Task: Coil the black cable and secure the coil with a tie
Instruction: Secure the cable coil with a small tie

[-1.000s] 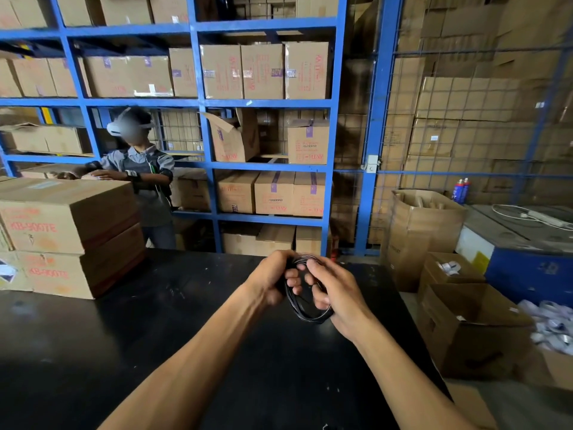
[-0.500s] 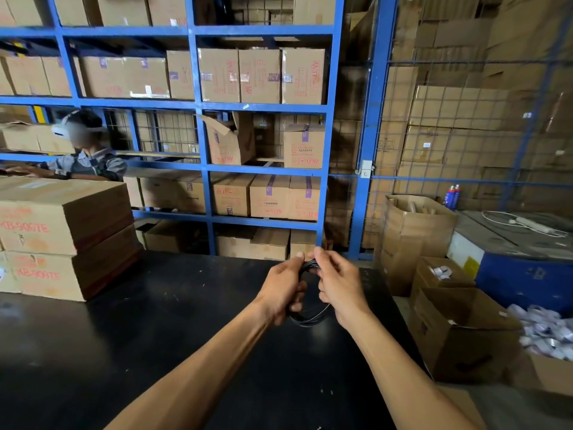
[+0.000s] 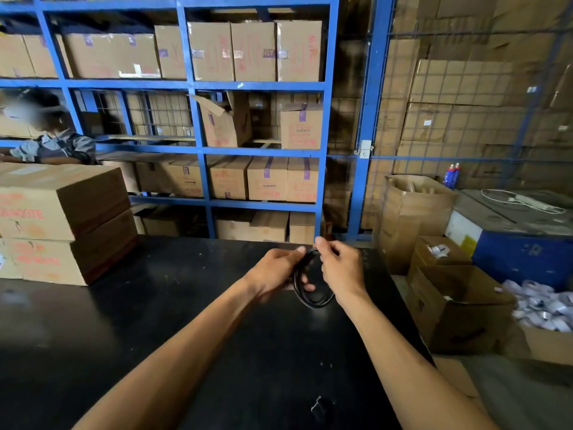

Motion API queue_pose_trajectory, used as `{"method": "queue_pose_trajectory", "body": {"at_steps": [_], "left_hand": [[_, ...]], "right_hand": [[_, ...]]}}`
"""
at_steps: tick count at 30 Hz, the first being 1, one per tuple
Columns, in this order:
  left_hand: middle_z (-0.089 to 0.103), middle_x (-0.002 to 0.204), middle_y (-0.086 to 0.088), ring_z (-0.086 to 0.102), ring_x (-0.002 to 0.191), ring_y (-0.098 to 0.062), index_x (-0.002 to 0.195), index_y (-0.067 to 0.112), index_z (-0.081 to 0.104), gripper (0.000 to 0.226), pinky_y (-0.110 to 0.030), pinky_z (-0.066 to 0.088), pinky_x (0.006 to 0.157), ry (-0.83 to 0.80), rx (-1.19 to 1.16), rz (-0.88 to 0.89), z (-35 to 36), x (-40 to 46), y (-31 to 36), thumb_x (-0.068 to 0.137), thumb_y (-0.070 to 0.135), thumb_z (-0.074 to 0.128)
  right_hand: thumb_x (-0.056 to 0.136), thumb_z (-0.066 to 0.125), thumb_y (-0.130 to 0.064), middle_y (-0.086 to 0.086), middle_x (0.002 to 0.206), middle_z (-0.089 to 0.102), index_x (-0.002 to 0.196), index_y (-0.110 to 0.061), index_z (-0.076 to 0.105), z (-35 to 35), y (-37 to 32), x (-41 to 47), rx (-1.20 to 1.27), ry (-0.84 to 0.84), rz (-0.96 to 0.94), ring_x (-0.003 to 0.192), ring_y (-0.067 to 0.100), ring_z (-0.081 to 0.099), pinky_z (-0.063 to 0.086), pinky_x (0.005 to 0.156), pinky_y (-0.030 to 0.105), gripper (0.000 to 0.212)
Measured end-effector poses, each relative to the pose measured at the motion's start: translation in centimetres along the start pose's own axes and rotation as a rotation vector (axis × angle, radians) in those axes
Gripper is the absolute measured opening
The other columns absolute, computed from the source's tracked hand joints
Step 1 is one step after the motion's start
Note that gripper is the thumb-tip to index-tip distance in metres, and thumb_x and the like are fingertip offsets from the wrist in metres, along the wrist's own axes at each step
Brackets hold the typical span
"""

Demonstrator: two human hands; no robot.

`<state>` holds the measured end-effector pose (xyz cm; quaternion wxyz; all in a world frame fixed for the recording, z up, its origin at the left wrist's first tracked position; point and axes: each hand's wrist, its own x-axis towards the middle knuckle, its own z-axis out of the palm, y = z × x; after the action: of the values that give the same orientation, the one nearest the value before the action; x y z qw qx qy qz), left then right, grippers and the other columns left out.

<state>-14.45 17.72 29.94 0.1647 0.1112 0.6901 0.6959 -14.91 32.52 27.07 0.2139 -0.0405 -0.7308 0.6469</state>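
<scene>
Black cable [image 3: 313, 297] is gathered into a small round coil and is held in the air above the far part of the dark table [image 3: 155, 321], between the 2 hands. The left hand [image 3: 274, 273] closes around the left side of the coil, with the thumb on top and the fingertips showing through the loop. The right hand [image 3: 341, 268] pinches the top of the coil between thumb and forefinger, and its other fingers are curled. The lower arc of the coil hangs free under both hands and does not touch the table. I cannot tell if a tie is already on the coil, because that part is too small and dark to read.

On the left side of the table stand 2 stacked cardboard boxes [image 3: 65, 225] with red print. Behind them another person [image 3: 55, 141] in a grey shirt leans over. Blue metal shelving [image 3: 198, 147] full of brown cartons fills the back of the view. To the right of the table there are open cardboard boxes [image 3: 455, 308] on the floor, and 1 of them, at the right edge, holds white packets [image 3: 545, 305]. A blue cabinet [image 3: 524, 256] stands further right, with a white cord [image 3: 524, 201] lying on its top.
</scene>
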Motion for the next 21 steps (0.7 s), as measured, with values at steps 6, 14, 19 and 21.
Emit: {"method": "queue_pose_trajectory", "body": {"at_steps": [6,14,19,21], "left_hand": [[0.064,0.079,-0.011,0.066,0.071,-0.022,0.106,-0.001,0.065,0.025,-0.034,0.061,0.073,-0.121,-0.027,-0.102,-0.4,0.7,-1.0,0.102,0.021,0.053],[0.062,0.063,-0.01,0.06,0.058,-0.021,0.084,0.0,0.068,0.02,-0.028,0.058,0.055,0.074,-0.034,-0.259,0.5,1.9,-7.8,0.098,0.003,0.054],[0.055,0.06,-0.009,0.056,0.046,-0.015,0.075,0.003,0.068,0.024,-0.02,0.043,0.045,0.175,0.18,-0.309,-0.2,2.4,-15.1,0.096,0.001,0.056],[0.055,0.059,-0.012,0.054,0.048,-0.017,0.081,0.0,0.071,0.02,-0.02,0.04,0.045,0.232,0.215,-0.365,-1.3,2.5,-18.2,0.096,0.003,0.057]], "right_hand": [[0.085,0.059,-0.061,-0.02,0.054,0.06,0.074,-0.044,0.074,-0.8,1.7,-0.2,-0.076,-0.026,0.03,0.064,0.011,0.055,0.042,0.063,0.035,0.025],[0.099,0.058,-0.047,-0.005,0.071,0.065,0.086,-0.028,0.075,-1.1,7.8,-2.0,-0.187,-0.185,0.203,0.062,0.015,0.06,0.052,0.06,0.035,0.029],[0.104,0.049,-0.043,-0.001,0.1,0.074,0.109,-0.02,0.073,-1.8,13.6,-4.0,-0.335,-0.304,0.341,0.092,0.015,0.068,0.052,0.083,0.031,0.033],[0.102,0.053,-0.042,0.0,0.109,0.073,0.113,-0.022,0.072,-3.0,16.5,-5.0,-0.509,-0.339,0.365,0.105,0.018,0.068,0.05,0.089,0.031,0.03]]}}
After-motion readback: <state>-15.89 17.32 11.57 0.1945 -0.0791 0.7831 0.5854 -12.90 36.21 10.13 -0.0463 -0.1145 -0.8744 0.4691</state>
